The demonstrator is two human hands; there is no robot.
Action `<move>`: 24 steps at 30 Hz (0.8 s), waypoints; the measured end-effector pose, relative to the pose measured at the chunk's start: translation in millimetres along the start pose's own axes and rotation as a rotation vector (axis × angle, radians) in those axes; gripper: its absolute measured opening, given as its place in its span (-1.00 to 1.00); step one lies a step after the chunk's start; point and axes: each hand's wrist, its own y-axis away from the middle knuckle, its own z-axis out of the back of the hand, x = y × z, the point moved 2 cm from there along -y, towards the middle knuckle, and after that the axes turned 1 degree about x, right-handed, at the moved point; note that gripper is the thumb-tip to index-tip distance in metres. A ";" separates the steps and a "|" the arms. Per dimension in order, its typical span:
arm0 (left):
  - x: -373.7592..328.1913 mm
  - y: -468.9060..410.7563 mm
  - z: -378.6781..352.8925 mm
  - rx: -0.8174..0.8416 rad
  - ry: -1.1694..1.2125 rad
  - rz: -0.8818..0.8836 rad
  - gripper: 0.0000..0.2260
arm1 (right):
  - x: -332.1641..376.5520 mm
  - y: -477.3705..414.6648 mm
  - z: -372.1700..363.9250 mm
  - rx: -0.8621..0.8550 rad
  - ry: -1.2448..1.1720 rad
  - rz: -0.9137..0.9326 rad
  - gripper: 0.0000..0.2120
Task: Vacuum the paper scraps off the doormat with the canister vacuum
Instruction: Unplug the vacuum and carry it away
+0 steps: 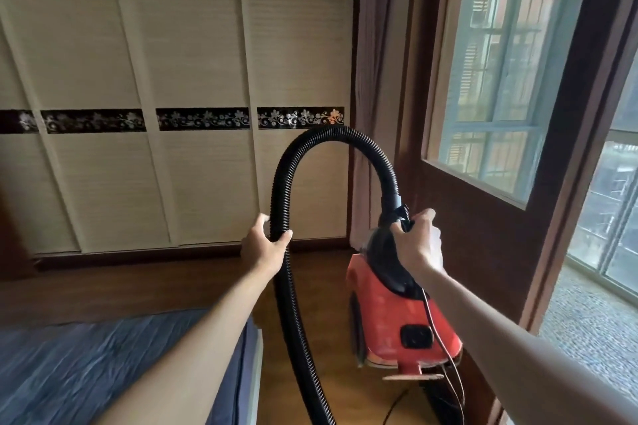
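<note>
Tilting front end up under the right hand (pixel 419 245): red canister vacuum (pixel 397 317), over the strip of wooden floor (pixel 331 286) between the bed's (pixel 86 373) far corner and the wall below the window (pixel 497 79). Right hand: fingers curled tight round the black handle (pixel 386 252). Left hand (pixel 264 247): fingers and thumb wrapped round the black ribbed hose (pixel 286 304), which arches between both hands, then drops toward the floor's near edge. Thin cord (pixel 445 348) trailing from the vacuum's rear. Sliding wardrobe doors (pixel 193 62) behind.
</note>
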 end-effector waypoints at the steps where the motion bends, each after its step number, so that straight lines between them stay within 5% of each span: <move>1: -1.2 -6.8 -4.2 -0.003 -0.002 -0.001 -0.64 | -0.3 -7.5 -4.0 -0.001 -0.007 0.001 -0.69; 24: 28.8 -234.6 -207.0 0.076 0.079 -0.006 -0.67 | -13.7 -239.9 -137.3 -0.041 0.049 -0.026 -0.69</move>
